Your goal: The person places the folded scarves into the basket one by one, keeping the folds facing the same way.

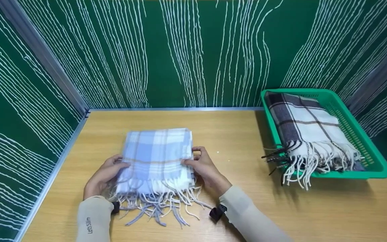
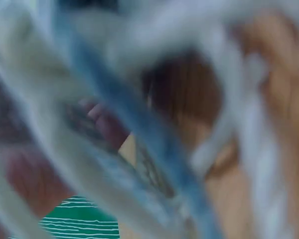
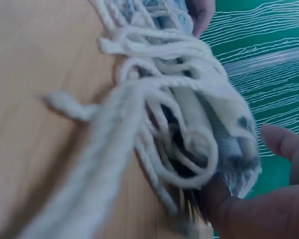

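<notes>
A folded plaid scarf (image 1: pixel 156 148) in light blue and white, with a tan stripe, lies in front of me on the table (image 1: pixel 227 134). Its twisted fringe (image 1: pixel 160 205) spreads toward me. My left hand (image 1: pixel 104 174) holds the left side, thumb on top. On the opposite side my right hand (image 1: pixel 207 166) grips the edge, its thumb also over the upper face. In the right wrist view the folded layers (image 3: pixel 229 124) show edge-on beside that hand (image 3: pixel 269 209), with a finger under them. Blurred fringe strands (image 2: pixel 139 119) cover most of the left wrist view.
At the right stands a green plastic basket (image 1: pixel 375 168). It holds a folded white, dark and brown checked scarf (image 1: pixel 314 117), whose fringe hangs over the front rim. Green panels (image 1: pixel 213 53) with white wavy lines close off the back and sides.
</notes>
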A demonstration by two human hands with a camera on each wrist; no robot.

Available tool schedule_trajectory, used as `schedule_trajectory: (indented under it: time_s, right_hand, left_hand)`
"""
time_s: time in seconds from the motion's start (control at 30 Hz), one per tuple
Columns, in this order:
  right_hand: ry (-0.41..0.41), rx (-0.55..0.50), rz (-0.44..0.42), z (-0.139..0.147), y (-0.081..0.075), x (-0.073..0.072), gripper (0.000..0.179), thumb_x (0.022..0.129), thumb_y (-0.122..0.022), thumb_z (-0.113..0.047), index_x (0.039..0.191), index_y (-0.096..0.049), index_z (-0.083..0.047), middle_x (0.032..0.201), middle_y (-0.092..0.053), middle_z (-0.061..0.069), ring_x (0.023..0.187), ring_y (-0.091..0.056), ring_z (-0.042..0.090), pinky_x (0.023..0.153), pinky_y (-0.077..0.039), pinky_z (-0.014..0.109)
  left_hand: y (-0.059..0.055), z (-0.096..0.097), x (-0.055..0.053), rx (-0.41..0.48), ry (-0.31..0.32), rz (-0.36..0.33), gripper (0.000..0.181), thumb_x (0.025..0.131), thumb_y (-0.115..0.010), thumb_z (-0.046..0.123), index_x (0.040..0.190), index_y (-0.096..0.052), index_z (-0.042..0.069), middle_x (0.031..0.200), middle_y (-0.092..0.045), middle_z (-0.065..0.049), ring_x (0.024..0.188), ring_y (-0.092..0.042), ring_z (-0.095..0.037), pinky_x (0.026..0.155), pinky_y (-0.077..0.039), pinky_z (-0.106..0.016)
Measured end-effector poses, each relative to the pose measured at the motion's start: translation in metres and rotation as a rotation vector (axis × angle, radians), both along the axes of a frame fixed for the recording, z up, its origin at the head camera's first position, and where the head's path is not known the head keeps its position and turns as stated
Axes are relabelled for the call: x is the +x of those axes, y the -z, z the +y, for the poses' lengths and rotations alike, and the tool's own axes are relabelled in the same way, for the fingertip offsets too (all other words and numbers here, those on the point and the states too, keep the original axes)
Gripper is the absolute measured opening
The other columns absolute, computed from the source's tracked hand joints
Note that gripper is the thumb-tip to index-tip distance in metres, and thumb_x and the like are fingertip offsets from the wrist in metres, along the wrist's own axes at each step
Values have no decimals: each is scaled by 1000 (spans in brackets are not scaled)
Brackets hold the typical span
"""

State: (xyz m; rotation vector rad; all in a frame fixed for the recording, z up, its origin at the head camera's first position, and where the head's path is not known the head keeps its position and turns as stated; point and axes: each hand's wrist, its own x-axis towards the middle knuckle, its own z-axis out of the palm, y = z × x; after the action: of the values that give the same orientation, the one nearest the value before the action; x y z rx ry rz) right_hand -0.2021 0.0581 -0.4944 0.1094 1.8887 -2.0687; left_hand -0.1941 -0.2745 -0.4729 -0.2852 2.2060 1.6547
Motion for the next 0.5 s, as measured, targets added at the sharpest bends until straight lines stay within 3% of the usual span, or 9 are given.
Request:
schedule_trajectory:
  time_s: [0.13, 0.27, 0.5]
  right_hand:
    - [34, 102, 49, 3, 0, 1, 58, 91, -76, 0, 138, -43, -3, 106, -61, 16, 88, -66, 26, 71, -59, 33]
    - [59, 167, 80, 7, -2, 3, 59, 87, -76, 6, 138, -46, -2, 110, -60, 18, 90, -66, 28, 73, -60, 36]
    - [99, 240, 168, 17, -7, 3, 61, 81, -73, 13, 135, -50, 0, 109, -61, 20, 90, -66, 28, 69, -60, 35]
  left_hand:
    - [0, 4, 1, 57, 8, 11, 49, 105, -61, 19, 145, -42, 0, 127, -58, -14, 105, -62, -20, 89, -54, -34]
    - [-2, 10, 2, 122, 17, 26, 41, 104, -60, 13, 140, -44, 2, 113, -63, -6, 90, -65, -14, 79, -56, -30]
    - [-9, 25, -2, 159, 12, 61, 47, 99, -60, 0, 142, -42, -1, 111, -63, -4, 84, -62, -11, 73, -55, -26]
